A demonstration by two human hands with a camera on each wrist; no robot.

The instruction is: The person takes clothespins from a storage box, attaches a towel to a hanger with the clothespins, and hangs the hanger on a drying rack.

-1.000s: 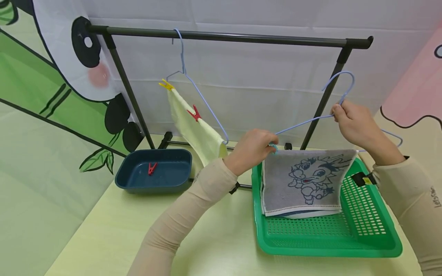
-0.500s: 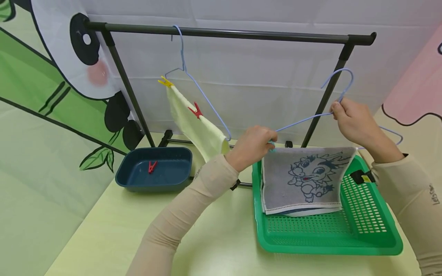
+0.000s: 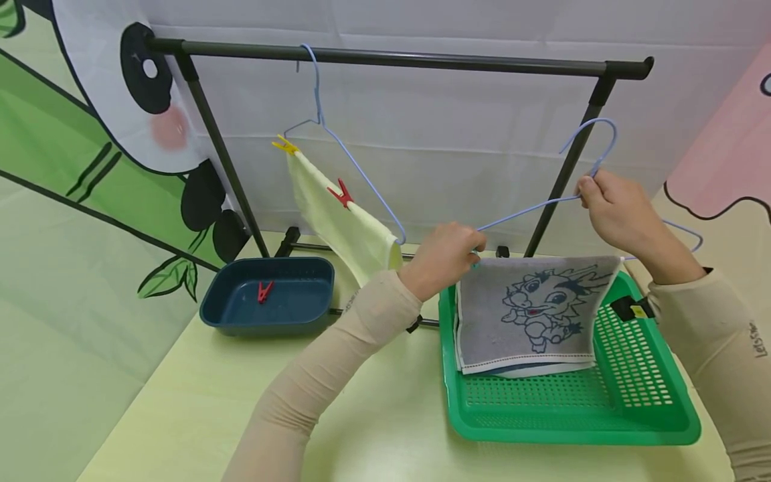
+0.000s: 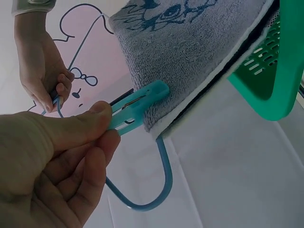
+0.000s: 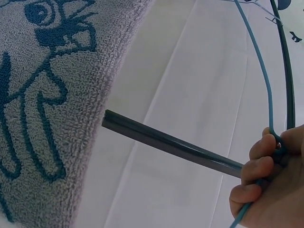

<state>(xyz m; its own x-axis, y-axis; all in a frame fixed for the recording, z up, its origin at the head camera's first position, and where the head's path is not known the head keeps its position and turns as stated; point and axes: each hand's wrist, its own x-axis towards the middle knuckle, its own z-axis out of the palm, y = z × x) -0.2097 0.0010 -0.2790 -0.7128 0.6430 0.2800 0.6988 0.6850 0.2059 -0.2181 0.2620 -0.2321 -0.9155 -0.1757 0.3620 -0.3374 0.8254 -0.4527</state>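
White backdrop (image 3: pixel 452 161), teal clothespin (image 4: pixel 154 93) tight between left fingers (image 4: pixel 94 166) at corner of gray towel (image 4: pixel 175 52), hanger (image 4: pixel 168 176) inside curled right fingers (image 5: pixel 257 169)

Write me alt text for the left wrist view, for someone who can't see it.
The left hand pinches a turquoise clothespin at the corner of a gray towel with a blue drawing. A blue hanger curves out below the towel; at upper left the right hand grips it, and a green basket shows at upper right.
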